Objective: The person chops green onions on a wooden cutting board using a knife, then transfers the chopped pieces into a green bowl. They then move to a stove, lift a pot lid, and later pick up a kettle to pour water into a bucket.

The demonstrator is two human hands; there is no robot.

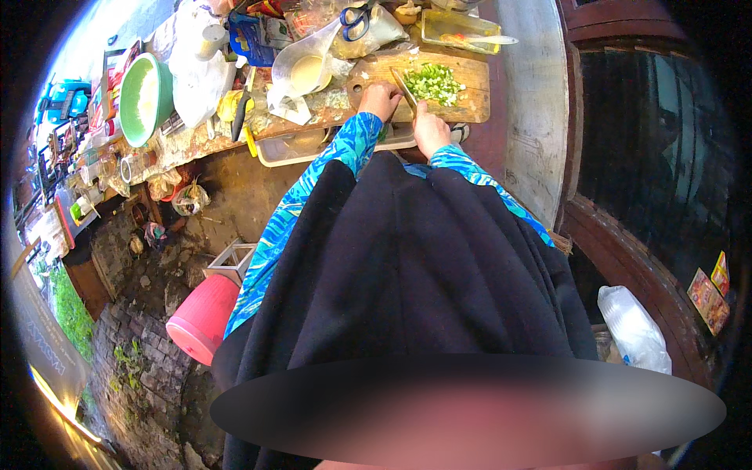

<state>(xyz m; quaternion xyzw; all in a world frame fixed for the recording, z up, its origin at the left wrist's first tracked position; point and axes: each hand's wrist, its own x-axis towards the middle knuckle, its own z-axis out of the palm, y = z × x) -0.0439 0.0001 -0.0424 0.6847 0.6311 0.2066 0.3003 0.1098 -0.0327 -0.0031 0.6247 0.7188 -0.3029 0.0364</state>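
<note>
My right hand is closed around the handle of a knife, whose blade points up and left over a wooden cutting board. Just right of the blade lies a pile of chopped green vegetable with pale bits in it. My left hand rests at the board's left part, fingers curled, close to the blade; whether it holds anything is hidden. Beneath my wrists, a shallow plastic tray sits at the table's near edge.
Left of the board stand a translucent measuring jug, a black-handled knife and a green bowl. Behind are blue-handled scissors on a bag and a yellowish tray with a spoon. A pink bucket stands below left.
</note>
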